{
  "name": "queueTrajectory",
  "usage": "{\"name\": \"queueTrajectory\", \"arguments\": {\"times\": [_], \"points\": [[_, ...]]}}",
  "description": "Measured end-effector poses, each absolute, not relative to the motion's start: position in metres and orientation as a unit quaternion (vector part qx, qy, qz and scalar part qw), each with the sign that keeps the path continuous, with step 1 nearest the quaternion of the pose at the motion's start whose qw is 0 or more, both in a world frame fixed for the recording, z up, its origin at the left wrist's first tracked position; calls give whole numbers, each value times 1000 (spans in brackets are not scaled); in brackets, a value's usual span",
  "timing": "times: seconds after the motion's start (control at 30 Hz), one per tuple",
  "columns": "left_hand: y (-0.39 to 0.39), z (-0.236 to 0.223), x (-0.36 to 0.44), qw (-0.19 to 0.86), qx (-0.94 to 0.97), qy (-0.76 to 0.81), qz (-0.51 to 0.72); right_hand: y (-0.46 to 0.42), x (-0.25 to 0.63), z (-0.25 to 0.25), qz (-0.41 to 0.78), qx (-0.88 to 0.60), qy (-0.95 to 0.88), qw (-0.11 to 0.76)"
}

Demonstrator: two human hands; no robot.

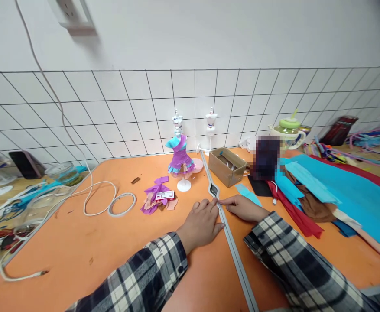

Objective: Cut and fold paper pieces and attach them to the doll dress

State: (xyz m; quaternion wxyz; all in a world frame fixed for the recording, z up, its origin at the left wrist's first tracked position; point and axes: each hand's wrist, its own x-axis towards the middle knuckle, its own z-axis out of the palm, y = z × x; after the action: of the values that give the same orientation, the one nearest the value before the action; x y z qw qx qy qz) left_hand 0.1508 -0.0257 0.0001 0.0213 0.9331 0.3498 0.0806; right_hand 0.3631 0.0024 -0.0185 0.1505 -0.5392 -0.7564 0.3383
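Here, left hand [199,223] and right hand [243,208] touch a bulging grey strip [238,260].

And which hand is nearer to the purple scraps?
Left. The left hand is right of the purple scraps; the right hand is farther right, mostly past the grey strip.

No legible txt; print on red/white pkt [164,196] too sm.
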Motion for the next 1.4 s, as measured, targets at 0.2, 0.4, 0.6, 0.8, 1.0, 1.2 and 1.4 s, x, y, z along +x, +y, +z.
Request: {"name": "queueTrajectory", "arguments": {"times": [0.2, 0.4, 0.6, 0.8, 1.0, 1.2, 1.4], "points": [[-25, -4, 150, 38, 932, 352, 81, -2, 358, -13, 291, -549, -768, 154], [-24, -3, 147, 47, 933, 348, 78, -2, 355, -5, 201, -582, -776, 141], [-22, -2, 143, 52, 934, 344, 83, -1, 357, -4, 158, -626, -756, 111], [-23, -2, 142, 54, 937, 334, 86, 3, 366, -5, 136, -663, -730, 94], [-27, 1, 142, 38, 938, 320, 124, 0, 361, -1, 154, -617, -761, 129], [-29, 13, 138, 63, 936, 306, 164, -3, 357, 1, 139, -582, -790, 133], [-29, 6, 140, 47, 942, 311, 115, -3, 359, -2, 138, -576, -798, 116]]}}
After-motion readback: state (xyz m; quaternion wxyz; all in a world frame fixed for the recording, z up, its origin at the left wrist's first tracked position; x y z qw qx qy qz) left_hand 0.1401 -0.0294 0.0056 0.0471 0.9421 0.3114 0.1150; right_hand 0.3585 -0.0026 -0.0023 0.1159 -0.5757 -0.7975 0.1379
